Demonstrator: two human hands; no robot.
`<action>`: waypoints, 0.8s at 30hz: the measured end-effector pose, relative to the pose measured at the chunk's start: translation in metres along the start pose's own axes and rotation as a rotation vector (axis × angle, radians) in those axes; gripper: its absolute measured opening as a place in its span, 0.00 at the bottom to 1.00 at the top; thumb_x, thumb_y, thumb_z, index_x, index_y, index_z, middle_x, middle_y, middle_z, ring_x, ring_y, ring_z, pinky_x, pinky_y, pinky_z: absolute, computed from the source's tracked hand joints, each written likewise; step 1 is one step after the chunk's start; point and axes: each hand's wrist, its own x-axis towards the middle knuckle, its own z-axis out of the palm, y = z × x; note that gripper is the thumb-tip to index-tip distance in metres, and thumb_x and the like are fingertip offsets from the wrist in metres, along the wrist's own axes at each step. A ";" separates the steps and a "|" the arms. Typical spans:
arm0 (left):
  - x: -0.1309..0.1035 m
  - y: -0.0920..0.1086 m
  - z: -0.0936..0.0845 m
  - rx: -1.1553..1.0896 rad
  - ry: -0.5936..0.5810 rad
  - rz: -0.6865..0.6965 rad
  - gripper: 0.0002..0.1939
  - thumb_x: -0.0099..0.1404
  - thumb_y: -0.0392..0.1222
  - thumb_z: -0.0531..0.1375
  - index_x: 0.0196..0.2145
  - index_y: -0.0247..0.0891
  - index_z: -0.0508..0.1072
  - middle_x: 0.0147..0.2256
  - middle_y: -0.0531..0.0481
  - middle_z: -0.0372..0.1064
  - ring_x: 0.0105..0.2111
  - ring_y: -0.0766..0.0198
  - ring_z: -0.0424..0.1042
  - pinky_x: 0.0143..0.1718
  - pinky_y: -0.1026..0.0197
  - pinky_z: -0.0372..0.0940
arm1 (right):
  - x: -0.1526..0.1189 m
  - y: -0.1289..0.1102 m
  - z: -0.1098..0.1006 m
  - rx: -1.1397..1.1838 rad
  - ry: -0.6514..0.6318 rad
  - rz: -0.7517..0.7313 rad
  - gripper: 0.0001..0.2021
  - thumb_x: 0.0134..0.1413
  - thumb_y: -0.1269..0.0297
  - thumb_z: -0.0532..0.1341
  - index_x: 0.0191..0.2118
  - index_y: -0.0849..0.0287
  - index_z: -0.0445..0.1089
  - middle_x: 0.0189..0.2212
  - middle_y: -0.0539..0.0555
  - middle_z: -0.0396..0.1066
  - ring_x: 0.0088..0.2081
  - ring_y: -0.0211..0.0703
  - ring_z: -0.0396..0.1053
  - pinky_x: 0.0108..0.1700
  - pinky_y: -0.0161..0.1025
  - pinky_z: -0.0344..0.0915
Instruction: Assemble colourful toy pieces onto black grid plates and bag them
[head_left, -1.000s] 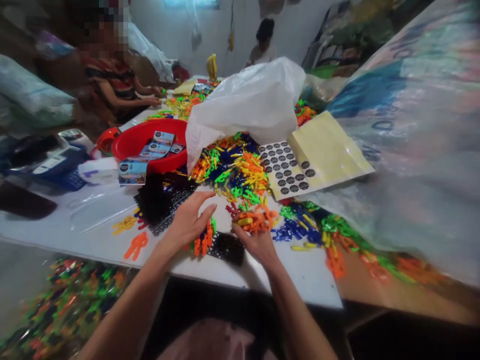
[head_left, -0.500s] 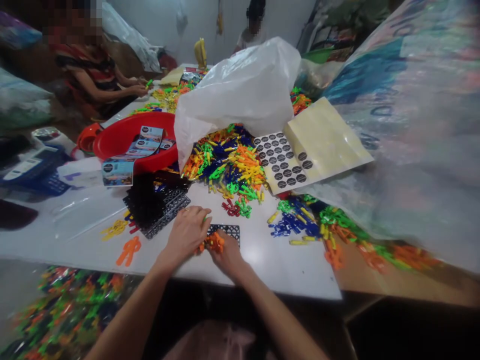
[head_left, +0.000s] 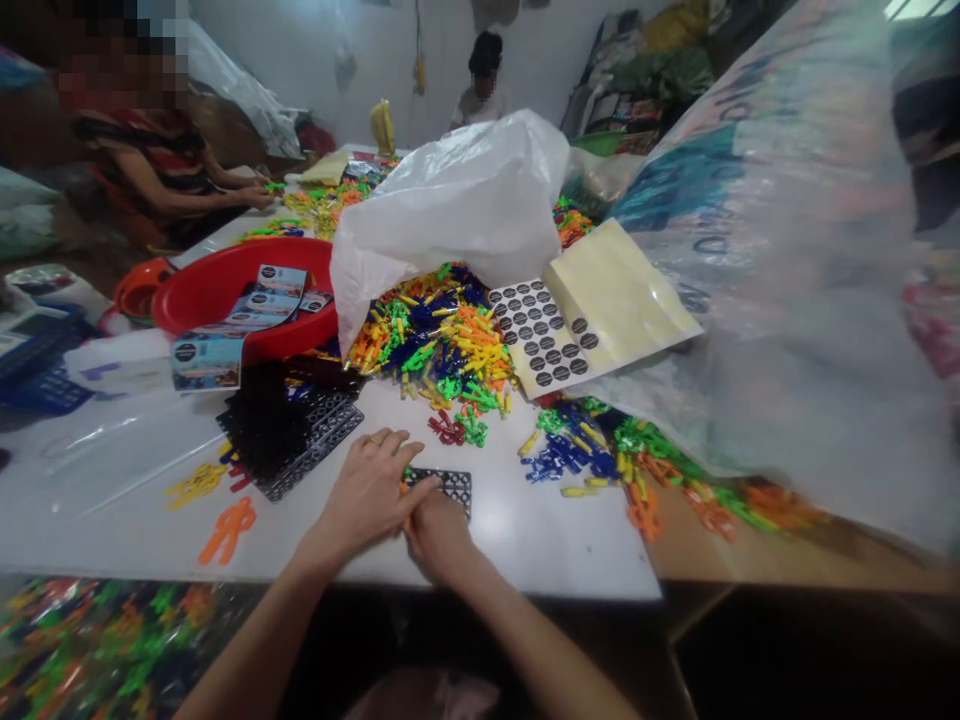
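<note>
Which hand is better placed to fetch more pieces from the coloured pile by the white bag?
Probably the right hand: the coloured pile and loose pieces lie ahead and to its side. The left hand lies over the small pieces beside the black grid plate, nearer the black stack.

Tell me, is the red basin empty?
No, the red basin holds several printed cards that lean over its front rim.
</note>
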 end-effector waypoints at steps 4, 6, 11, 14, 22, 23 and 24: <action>0.002 -0.005 -0.005 0.098 -0.040 0.003 0.27 0.60 0.58 0.56 0.50 0.36 0.71 0.50 0.37 0.68 0.53 0.44 0.62 0.54 0.42 0.55 | 0.019 0.004 -0.011 0.069 -0.063 -0.088 0.11 0.58 0.67 0.56 0.43 0.62 0.72 0.37 0.57 0.74 0.37 0.47 0.70 0.37 0.38 0.62; 0.002 -0.007 -0.007 0.123 -0.060 0.015 0.24 0.61 0.54 0.56 0.50 0.36 0.71 0.49 0.38 0.68 0.53 0.44 0.63 0.54 0.42 0.56 | 0.029 0.024 -0.035 0.207 -0.189 -0.186 0.09 0.56 0.64 0.60 0.40 0.60 0.73 0.31 0.51 0.74 0.32 0.41 0.69 0.34 0.34 0.61; 0.004 -0.009 -0.003 0.113 -0.074 0.024 0.19 0.62 0.45 0.56 0.50 0.39 0.71 0.50 0.41 0.68 0.53 0.45 0.62 0.56 0.42 0.55 | 0.098 0.083 -0.129 -0.020 0.065 0.000 0.10 0.57 0.71 0.58 0.44 0.63 0.71 0.39 0.57 0.72 0.37 0.42 0.68 0.38 0.35 0.62; 0.007 -0.012 -0.001 0.082 -0.120 -0.008 0.19 0.61 0.46 0.56 0.50 0.41 0.71 0.51 0.42 0.68 0.54 0.46 0.62 0.56 0.41 0.55 | 0.167 0.093 -0.170 -0.285 0.317 0.095 0.14 0.60 0.68 0.55 0.51 0.66 0.67 0.50 0.64 0.66 0.48 0.50 0.64 0.46 0.41 0.60; 0.011 -0.003 -0.023 -0.100 -0.314 -0.206 0.23 0.55 0.48 0.60 0.50 0.47 0.71 0.55 0.42 0.65 0.59 0.43 0.57 0.62 0.40 0.47 | 0.176 0.083 -0.152 -0.507 0.279 -0.183 0.13 0.57 0.77 0.52 0.38 0.62 0.73 0.44 0.64 0.69 0.49 0.54 0.63 0.52 0.50 0.55; 0.012 -0.002 -0.026 -0.128 -0.318 -0.218 0.23 0.55 0.48 0.60 0.50 0.47 0.71 0.54 0.41 0.65 0.58 0.43 0.57 0.62 0.40 0.46 | 0.158 0.091 -0.138 -0.526 0.292 -0.265 0.13 0.56 0.78 0.53 0.38 0.59 0.73 0.45 0.62 0.69 0.48 0.53 0.63 0.52 0.50 0.56; 0.012 -0.001 -0.028 -0.150 -0.314 -0.220 0.23 0.55 0.47 0.60 0.50 0.48 0.71 0.54 0.41 0.65 0.58 0.43 0.57 0.62 0.41 0.46 | 0.138 0.099 -0.124 -0.527 0.298 -0.338 0.13 0.54 0.79 0.53 0.38 0.57 0.73 0.45 0.61 0.69 0.48 0.52 0.63 0.51 0.49 0.57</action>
